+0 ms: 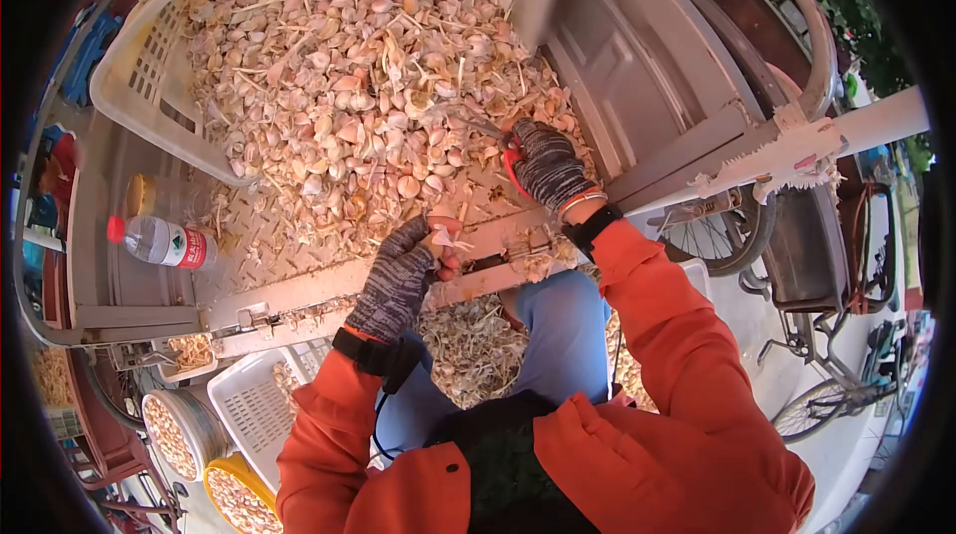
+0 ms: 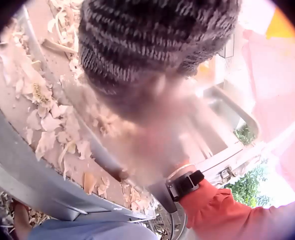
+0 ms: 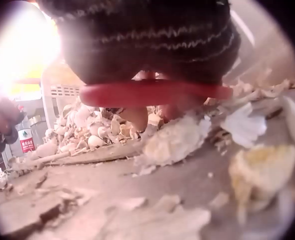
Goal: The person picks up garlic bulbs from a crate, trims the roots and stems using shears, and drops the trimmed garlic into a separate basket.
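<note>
My left hand (image 1: 396, 275), in a grey knitted glove with bare fingertips, pinches a pale piece of garlic (image 1: 439, 238) at the front edge of the truck bed. In the left wrist view the glove (image 2: 152, 45) covers much of the picture, and its fingertips are blurred. My right hand (image 1: 550, 167), gloved alike, grips red-handled scissors (image 1: 512, 171). Their metal blades point left over the big heap of garlic cloves (image 1: 368, 86). Low over the bed, the red handle (image 3: 157, 94) crosses beneath the right glove in the right wrist view.
A white plastic basket (image 1: 159, 126) lies tipped at the heap's left. Near it a red-capped bottle (image 1: 164, 242) lies on the bed. Below stand a white crate (image 1: 254, 404), a bucket (image 1: 204, 434) and a yellow tub (image 1: 224, 464) with cloves. The metal side wall (image 1: 647, 46) bounds the right.
</note>
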Demonstrator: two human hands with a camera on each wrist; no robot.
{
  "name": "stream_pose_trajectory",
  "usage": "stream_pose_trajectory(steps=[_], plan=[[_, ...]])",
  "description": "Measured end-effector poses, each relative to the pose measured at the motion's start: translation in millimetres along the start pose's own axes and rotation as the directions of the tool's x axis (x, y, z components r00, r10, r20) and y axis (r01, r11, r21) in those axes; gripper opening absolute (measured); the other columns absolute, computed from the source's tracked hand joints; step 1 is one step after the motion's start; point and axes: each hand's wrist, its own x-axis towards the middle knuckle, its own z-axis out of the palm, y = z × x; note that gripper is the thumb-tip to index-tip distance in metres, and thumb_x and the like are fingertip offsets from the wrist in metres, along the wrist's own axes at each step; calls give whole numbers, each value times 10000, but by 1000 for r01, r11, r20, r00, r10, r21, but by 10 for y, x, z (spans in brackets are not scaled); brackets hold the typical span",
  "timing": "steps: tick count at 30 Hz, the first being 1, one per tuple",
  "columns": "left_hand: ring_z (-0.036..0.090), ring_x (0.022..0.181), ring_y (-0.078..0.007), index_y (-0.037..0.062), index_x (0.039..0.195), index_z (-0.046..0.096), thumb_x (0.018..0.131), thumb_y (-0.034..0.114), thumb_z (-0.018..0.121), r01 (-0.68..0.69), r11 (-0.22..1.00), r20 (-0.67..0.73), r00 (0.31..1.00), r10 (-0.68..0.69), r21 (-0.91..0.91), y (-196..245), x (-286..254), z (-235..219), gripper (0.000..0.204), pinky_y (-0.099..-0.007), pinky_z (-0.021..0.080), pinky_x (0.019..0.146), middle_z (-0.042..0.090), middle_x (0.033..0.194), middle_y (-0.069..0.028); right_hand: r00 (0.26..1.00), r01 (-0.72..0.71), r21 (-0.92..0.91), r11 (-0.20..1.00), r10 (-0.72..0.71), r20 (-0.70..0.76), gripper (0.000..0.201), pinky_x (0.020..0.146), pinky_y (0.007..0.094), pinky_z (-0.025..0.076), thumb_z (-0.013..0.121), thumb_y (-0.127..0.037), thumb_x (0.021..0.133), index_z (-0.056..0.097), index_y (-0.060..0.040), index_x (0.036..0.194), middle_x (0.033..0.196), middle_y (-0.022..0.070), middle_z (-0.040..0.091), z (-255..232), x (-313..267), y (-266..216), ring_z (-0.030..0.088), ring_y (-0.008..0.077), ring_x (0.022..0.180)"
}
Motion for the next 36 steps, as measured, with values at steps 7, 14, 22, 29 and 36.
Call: stream_pose_trajectory(steps=[7,14,22,29,36], plan=[[510,602,-99,33,1117,574,895,200,585,-16,999,8,1000,16,43,-137,441,64,278,-224,412,518,554,748,7,973,229,164,960,-230,-15,226,635,441,466,624,-136,760,587,-63,972,772,196,598,-142,-173,-65,585,374,733],[514,581,-102,28,998,603,816,203,647,-381,811,17,908,418,445,-484,-38,82,257,-252,420,531,578,719,-19,934,-71,672,737,-187,304,226,700,340,463,488,-207,927,588,-20,1004,878,161,635,-360,-955,-814,601,241,768],[522,549,-142,29,754,599,756,172,716,-466,146,174,576,799,873,-358,-790,484,185,-280,423,530,569,642,-45,911,-31,571,820,-212,354,195,678,340,466,561,-149,887,563,-37,1047,854,167,618,-645,-1414,-1205,610,265,767],[508,572,-93,54,969,565,868,201,636,-440,883,-286,878,384,-163,-604,-864,478,192,-218,402,485,576,724,-10,925,-89,618,781,-165,342,200,663,319,508,547,-139,887,548,-42,1062,838,141,623,-546,-1527,-1295,646,229,785],[487,581,-130,5,943,554,843,146,627,-154,935,-4,987,161,-320,-736,-889,163,188,-262,403,518,567,764,-64,747,-627,748,218,-104,657,196,660,282,465,614,-119,816,588,-30,989,722,42,573,-383,-1493,-1137,559,163,695]])
